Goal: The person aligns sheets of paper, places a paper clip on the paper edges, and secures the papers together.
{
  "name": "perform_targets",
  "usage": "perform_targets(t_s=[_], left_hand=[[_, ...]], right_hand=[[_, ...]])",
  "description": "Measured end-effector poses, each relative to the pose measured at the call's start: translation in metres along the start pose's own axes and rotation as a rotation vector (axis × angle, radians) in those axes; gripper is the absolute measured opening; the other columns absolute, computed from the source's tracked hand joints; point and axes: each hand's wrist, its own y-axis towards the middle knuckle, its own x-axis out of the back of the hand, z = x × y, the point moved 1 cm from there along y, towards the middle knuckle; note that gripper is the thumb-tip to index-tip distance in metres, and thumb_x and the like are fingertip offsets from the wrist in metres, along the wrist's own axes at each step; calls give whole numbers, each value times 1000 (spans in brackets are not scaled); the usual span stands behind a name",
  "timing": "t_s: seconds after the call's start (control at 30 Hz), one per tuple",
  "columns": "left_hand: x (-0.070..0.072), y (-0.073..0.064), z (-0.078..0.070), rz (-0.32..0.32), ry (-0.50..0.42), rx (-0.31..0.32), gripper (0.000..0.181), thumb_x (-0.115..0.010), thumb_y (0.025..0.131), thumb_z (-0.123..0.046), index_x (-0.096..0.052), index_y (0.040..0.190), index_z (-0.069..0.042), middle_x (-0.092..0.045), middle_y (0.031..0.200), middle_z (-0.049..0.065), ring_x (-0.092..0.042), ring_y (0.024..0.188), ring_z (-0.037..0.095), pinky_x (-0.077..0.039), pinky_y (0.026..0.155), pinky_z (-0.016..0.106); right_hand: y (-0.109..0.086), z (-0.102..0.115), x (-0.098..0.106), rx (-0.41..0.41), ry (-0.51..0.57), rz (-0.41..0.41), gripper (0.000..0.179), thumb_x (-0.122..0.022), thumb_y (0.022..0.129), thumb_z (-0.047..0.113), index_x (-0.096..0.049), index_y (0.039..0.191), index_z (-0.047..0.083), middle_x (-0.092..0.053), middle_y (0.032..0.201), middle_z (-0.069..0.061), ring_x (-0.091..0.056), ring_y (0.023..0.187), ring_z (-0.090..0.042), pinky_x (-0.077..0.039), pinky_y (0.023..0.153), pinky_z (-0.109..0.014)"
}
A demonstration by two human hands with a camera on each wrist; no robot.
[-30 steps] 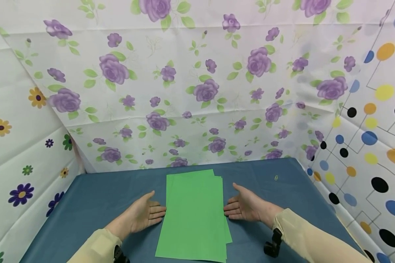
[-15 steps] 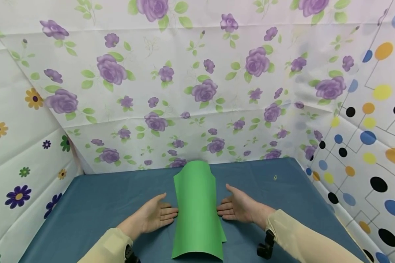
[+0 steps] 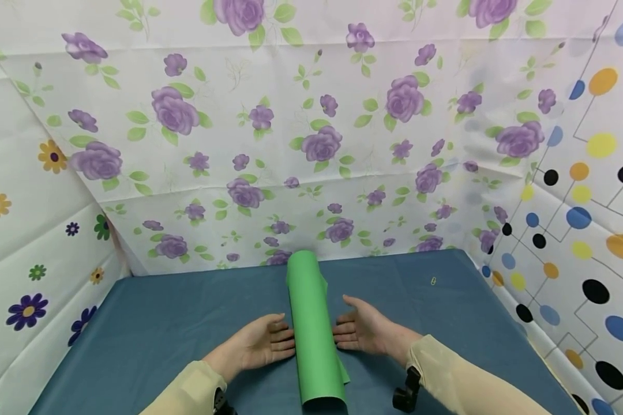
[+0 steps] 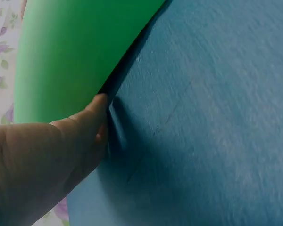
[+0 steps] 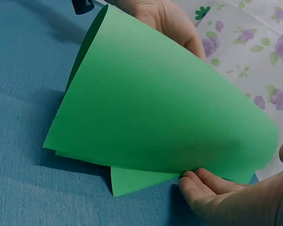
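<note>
Several green paper sheets (image 3: pixel 314 334) bow upward into a tall arch on the blue cloth, their long edges down. My left hand (image 3: pixel 265 343) touches the left edge with straight fingers, palm facing inward. From the other side, my right hand (image 3: pixel 366 328) touches the right edge, fingers straight and thumb raised. In the right wrist view, the fingertips (image 5: pixel 203 181) meet the lower edge of the bent paper (image 5: pixel 155 103), and one sheet's corner sticks out below. The left wrist view has the left hand (image 4: pixel 61 146) against the paper's edge (image 4: pixel 85 56).
A small yellow paper clip (image 3: pixel 433 281) lies at the back right of the blue-covered table (image 3: pixel 187 305). A flowered sheet (image 3: pixel 249 144) hangs behind, with a dotted sheet (image 3: pixel 576 242) on the right. Dark devices (image 3: pixel 407 392) are strapped to the wrists.
The paper lay flat, then arched up and narrowed as both hands moved inward, the left one to the right and the right one to the left.
</note>
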Motion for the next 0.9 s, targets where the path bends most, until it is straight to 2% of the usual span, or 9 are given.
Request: perform_targets(t_s=[0.07, 0.13, 0.23, 0.3, 0.4, 0.5, 0.63, 0.77, 0.9], left_hand=[[-2, 1, 2, -14, -11, 1, 74, -41, 112, -30, -4, 156, 17, -11, 159, 37, -22, 147, 52, -35, 117, 52], [-3, 1, 5, -27, 7, -13, 70, -42, 112, -32, -9, 156, 13, -26, 152, 34, -38, 140, 48, -41, 113, 51], [-4, 0, 6, -28, 35, -46, 61, -41, 112, -32, -16, 153, 7, -48, 134, 21, -59, 119, 32, -50, 104, 47], [-3, -1, 6, -25, 42, -73, 56, -40, 113, -30, -19, 151, 5, -57, 122, 15, -65, 106, 24, -54, 98, 43], [-3, -1, 2, -5, 37, -119, 48, -38, 113, -23, -24, 149, 7, -65, 112, 10, -69, 99, 18, -56, 95, 40], [-4, -3, -2, 18, 39, -161, 45, -36, 114, -16, -25, 149, 10, -68, 110, 8, -71, 98, 17, -57, 95, 38], [-5, -5, -8, 37, 48, -214, 48, -36, 113, -11, -22, 153, 11, -70, 110, 8, -72, 99, 17, -57, 96, 38], [-9, -8, -13, 40, 51, -257, 52, -39, 112, -10, -18, 156, 10, -70, 113, 8, -72, 102, 18, -57, 96, 39], [-14, -12, -19, 64, 45, -276, 53, -41, 112, -9, -18, 155, 11, -69, 116, 9, -71, 104, 19, -57, 96, 38]], right_hand=[[1, 0, -1, -14, 22, 1, 91, -38, 108, 55, -15, 152, -22, -29, 151, -45, -33, 141, -55, -37, 114, -57], [2, -1, -1, -24, 36, -2, 91, -40, 108, 53, -16, 152, -22, -30, 151, -45, -35, 140, -55, -38, 114, -56], [3, -2, -2, -23, 49, 0, 90, -43, 108, 51, -15, 152, -22, -29, 151, -46, -35, 140, -55, -39, 114, -55], [3, -4, -3, -9, 46, 5, 88, -42, 109, 49, -14, 152, -22, -26, 152, -46, -34, 141, -56, -39, 113, -55], [2, -7, -3, 16, 37, 13, 87, -41, 109, 48, -13, 153, -21, -25, 153, -45, -33, 141, -55, -40, 113, -54], [2, -9, -3, 31, 21, 20, 88, -43, 109, 49, -13, 153, -21, -26, 153, -45, -35, 141, -54, -41, 113, -53], [3, -10, -4, 40, 20, 32, 90, -45, 108, 50, -13, 153, -21, -28, 153, -44, -35, 141, -53, -40, 113, -53], [4, -12, -4, 39, 31, 47, 85, -40, 110, 47, -13, 153, -21, -26, 154, -43, -34, 143, -52, -39, 114, -53], [6, -11, -3, 1, 55, 50, 85, -40, 110, 47, -11, 153, -21, -22, 155, -43, -30, 144, -52, -38, 115, -52]])
